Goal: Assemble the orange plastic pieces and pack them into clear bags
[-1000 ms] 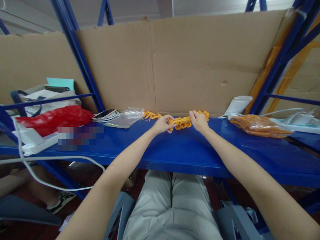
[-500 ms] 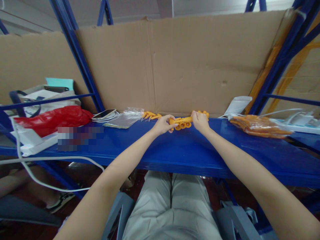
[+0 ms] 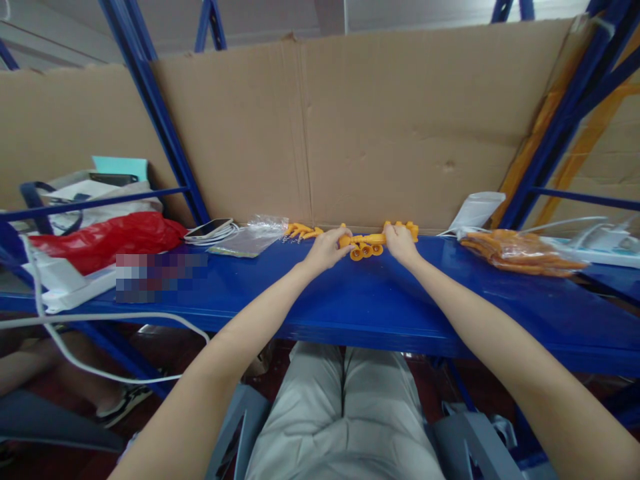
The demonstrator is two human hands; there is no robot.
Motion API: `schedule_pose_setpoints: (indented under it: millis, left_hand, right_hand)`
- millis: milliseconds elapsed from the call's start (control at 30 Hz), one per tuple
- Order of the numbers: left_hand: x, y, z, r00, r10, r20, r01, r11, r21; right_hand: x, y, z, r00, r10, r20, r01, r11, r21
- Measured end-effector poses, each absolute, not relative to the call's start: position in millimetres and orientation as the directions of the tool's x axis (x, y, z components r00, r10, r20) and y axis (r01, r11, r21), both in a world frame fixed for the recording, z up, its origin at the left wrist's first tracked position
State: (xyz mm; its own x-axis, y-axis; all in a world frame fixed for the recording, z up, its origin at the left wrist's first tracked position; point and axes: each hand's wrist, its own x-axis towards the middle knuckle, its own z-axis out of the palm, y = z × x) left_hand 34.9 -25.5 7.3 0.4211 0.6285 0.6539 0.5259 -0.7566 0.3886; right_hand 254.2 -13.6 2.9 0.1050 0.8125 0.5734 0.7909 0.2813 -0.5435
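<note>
An orange plastic toy part with small wheels (image 3: 367, 245) rests on the blue metal shelf (image 3: 350, 293), close to the cardboard back wall. My left hand (image 3: 326, 249) is closed around its left end. My right hand (image 3: 400, 243) grips its right end with curled fingers. More small orange pieces (image 3: 302, 231) lie just left of my left hand. Another orange piece (image 3: 411, 229) shows behind my right hand.
A clear plastic bag (image 3: 253, 236), a phone on a white cable (image 3: 209, 229) and a red bag (image 3: 107, 239) lie to the left. A bag of orange parts (image 3: 520, 252) and a white pouch (image 3: 475, 209) sit to the right. Someone's foot (image 3: 123, 402) shows below left.
Both hands have slid slightly farther back toward the cardboard wall with the orange part held between them.
</note>
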Motion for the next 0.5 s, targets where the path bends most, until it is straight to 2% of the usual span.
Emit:
schedule_pose_setpoints:
  millis: [200, 267, 400, 500]
  left_hand:
    - [32.9, -18.5, 4.3, 0.414, 0.584, 0.699, 0.571, -0.764, 0.301]
    - [28.8, -11.4, 4.4, 0.414, 0.582, 0.699, 0.585, -0.759, 0.286]
    - [17.6, 10.3, 10.7, 0.448, 0.605, 0.658, 0.639, -0.732, 0.237]
    - [10.5, 27.7, 20.1, 0.478, 0.671, 0.567, 0.755, -0.643, 0.124]
  right_hand:
    - [243.5, -23.8, 9.1, 0.161, 0.846, 0.509, 0.729, 0.246, -0.639]
    - [237.3, -29.3, 9.8, 0.128, 0.854, 0.504, 0.692, 0.287, -0.662]
    - [227.4, -37.0, 5.6, -0.079, 0.874, 0.479, 0.567, 0.434, -0.700]
    - [225.6, -37.3, 2.2, -0.246, 0.878, 0.411, 0.429, 0.479, -0.766]
